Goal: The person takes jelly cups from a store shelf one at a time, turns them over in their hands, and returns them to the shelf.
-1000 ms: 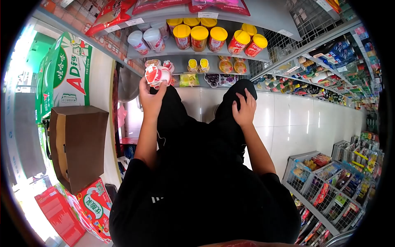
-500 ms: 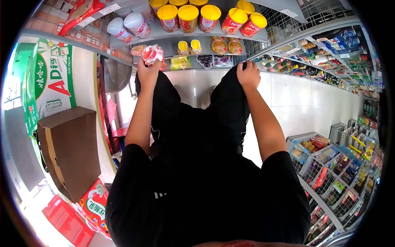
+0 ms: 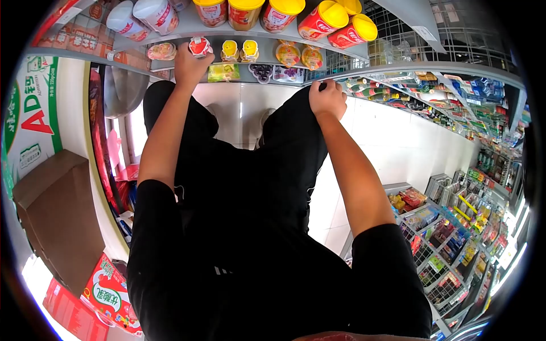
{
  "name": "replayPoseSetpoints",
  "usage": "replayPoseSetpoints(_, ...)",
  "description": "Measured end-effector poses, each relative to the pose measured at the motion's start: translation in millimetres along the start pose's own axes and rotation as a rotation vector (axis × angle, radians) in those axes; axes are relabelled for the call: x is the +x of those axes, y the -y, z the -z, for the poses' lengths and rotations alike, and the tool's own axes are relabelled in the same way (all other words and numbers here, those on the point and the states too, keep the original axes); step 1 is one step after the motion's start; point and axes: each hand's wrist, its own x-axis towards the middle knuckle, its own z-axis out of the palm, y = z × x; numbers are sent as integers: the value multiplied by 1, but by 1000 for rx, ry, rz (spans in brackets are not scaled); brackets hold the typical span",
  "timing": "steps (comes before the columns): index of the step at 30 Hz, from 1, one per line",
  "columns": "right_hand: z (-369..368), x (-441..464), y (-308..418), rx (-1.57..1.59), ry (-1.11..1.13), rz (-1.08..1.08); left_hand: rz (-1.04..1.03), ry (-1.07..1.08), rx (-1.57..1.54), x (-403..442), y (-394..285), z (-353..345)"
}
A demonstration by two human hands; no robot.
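My left hand (image 3: 192,68) reaches to the lower shelf, its fingers closed round a small red-and-white pack (image 3: 199,46). Just left of the hand lies a pinkish wrapped pack (image 3: 161,52); a pair of yellow-topped packs (image 3: 230,50) stands to its right. Below them is a green packet (image 3: 223,72). My right hand (image 3: 329,100) rests on my right knee with curled fingers. A small black thing (image 3: 323,86) shows at its fingertips; I cannot make out what it is.
Yellow-lidded tubs (image 3: 245,12) and white-lidded tubs (image 3: 156,16) line the shelf above. A brown carton (image 3: 54,210) stands at left, near a red box (image 3: 111,292). Wire baskets of packets (image 3: 441,244) are at right, and bottles (image 3: 387,94) fill the right-hand shelf.
My left hand has carried the red-and-white pack to the shelf, between the pinkish pack and the yellow-topped packs. The view has shifted; my right hand stays on the knee.
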Motion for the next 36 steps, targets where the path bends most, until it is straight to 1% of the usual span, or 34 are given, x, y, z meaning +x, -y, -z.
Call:
replayPoseSetpoints(4,-4,2,3,-6,-10,20,-17,52,88,13,13,-11)
replayPoseSetpoints(6,-8,5,1,-31,-13,13,-83,85,191,23,18,-20)
replayPoseSetpoints(7,-7,5,2,-38,-15,19,-75,82,187,29,26,-26)
replayPoseSetpoints(9,-4,1,5,-31,-20,15,-215,10,379,36,35,-35)
replayPoseSetpoints(13,-2,0,7,-45,-15,7,-153,36,440,36,42,-38)
replayPoseSetpoints(15,-8,3,3,-49,-42,-4,-49,102,419,30,41,-39)
replayPoseSetpoints(18,-8,5,3,-55,-26,-14,-75,115,464,24,28,-36)
replayPoseSetpoints(21,-11,7,5,-64,-27,-22,-72,104,506,22,32,-41)
replayPoseSetpoints(25,-6,6,12,-72,-9,-29,-7,107,555,23,38,-49)
replayPoseSetpoints(29,-6,6,15,-74,-15,-26,1,74,556,21,43,-52)
replayPoseSetpoints(31,-7,7,15,-77,-14,-28,77,220,596,19,37,-46)
replayPoseSetpoints(35,-10,7,14,-68,-46,-6,83,237,581,18,45,-49)
replayPoseSetpoints(36,-9,6,14,-67,-46,-8,76,209,573,18,48,-51)
